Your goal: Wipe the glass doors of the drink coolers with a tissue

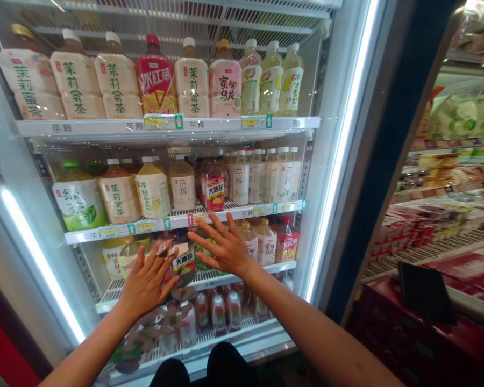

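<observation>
reaching into the cooler (339, 161), left hand (147, 282) and right hand (225, 248) touch tea bottles (184, 262), grips spread.

A glass-fronted drinks cooler (326, 80) fills the view from 9 to 1 o'clock. White shelves (105, 128) with price rails cross it in tiers, the upper ones lined with tea bottles (116, 80). A bright light strip (40, 263) runs up its frame at 8 o'clock, another (342, 145) at 2 o'clock. Just right of that stands a dark post (391, 150). At 3 o'clock, open store racks (447, 145) carry packaged goods. Below, at 4 o'clock, red cartons (476, 344) bear a flat black object (425, 293). A red panel (0, 349) shows at 7 o'clock.
</observation>
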Demonstrator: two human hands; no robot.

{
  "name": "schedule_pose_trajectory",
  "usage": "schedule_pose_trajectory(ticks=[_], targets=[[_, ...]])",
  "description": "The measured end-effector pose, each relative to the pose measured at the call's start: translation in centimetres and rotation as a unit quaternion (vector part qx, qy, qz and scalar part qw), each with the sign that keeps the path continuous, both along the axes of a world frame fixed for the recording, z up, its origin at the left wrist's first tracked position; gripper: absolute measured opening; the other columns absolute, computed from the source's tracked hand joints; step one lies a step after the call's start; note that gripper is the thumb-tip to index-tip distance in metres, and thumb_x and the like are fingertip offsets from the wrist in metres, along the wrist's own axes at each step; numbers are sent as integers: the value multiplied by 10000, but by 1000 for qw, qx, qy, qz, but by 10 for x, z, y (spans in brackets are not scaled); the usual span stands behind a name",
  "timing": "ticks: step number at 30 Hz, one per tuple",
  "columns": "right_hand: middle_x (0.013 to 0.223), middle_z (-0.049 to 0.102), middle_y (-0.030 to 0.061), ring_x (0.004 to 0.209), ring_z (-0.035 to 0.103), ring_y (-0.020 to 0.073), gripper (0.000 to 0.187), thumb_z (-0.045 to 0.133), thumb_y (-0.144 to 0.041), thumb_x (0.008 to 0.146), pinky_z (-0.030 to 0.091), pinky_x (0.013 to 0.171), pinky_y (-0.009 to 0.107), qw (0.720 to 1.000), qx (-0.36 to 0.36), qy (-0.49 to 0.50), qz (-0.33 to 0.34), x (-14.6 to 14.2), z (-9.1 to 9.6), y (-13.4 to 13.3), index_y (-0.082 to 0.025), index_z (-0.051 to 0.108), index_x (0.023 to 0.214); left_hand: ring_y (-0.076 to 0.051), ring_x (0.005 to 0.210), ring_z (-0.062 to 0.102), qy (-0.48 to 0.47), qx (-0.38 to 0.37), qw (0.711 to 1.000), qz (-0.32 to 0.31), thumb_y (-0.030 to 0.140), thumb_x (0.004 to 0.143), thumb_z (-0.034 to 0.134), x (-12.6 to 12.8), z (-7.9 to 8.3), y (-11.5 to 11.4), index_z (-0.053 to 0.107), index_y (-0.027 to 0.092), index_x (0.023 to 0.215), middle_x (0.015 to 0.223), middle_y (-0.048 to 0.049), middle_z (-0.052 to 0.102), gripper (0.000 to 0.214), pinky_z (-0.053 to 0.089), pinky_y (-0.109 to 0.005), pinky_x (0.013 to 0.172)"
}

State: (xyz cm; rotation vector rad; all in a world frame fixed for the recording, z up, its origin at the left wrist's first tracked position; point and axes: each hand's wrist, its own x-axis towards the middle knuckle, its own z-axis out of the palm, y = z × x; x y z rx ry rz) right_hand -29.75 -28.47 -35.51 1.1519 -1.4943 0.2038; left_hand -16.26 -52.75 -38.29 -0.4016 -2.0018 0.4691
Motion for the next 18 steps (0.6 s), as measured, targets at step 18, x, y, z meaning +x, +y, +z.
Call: schedule_pose_trajectory(ticks=[18], targets=[[1672,341,4,1606,140,284,669,638,-484,958,33,1313,599,1000,-4,-2,5,0,0,0,-337,418,1572,-215,1604,118,-18,-28,999,-13,508,981,519,3,14,4,178,219,1638,1641,-95,378,795,12,-480,1328]])
